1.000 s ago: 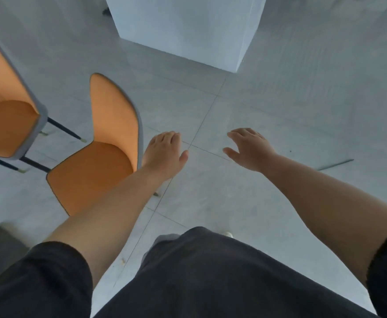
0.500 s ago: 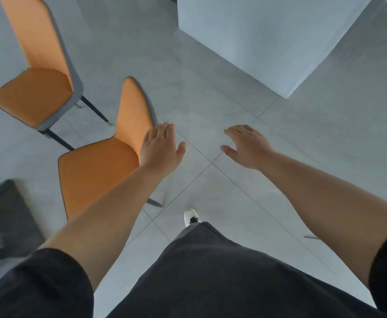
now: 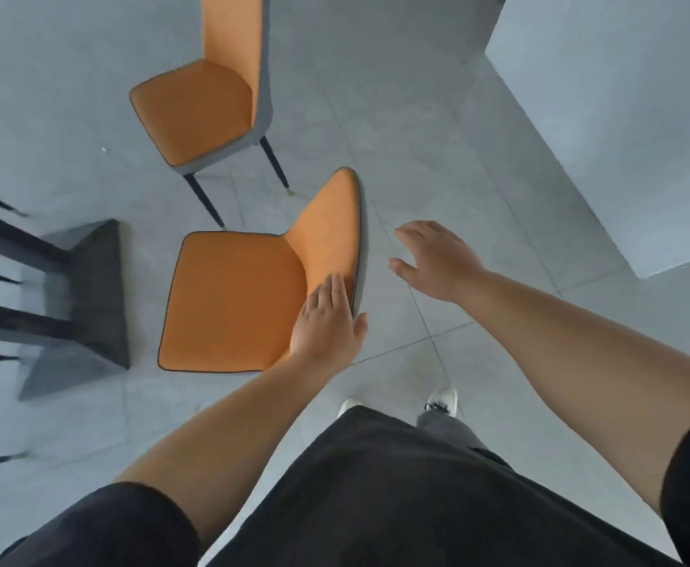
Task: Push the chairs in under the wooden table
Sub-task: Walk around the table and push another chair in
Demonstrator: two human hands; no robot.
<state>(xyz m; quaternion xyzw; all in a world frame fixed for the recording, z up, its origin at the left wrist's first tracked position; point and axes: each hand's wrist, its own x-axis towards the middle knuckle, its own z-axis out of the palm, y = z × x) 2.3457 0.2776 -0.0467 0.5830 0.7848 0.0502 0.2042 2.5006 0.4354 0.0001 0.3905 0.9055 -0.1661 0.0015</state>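
My left hand (image 3: 327, 321) has now reached the near chair (image 3: 253, 288) backrest; a dark base (image 3: 85, 300) entered left.

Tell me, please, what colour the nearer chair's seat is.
Orange, with dark piping; head view: seat.

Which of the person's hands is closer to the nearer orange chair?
Left. The left hand lies over the nearer orange chair's backrest edge, apparently touching it; the right hand hovers open beside the backrest, apart.

left hand (image 3: 327, 321) flat at backrest of near orange chair (image 3: 245, 296), right hand (image 3: 437, 259) open beside it, second chair (image 3: 200, 108) behind
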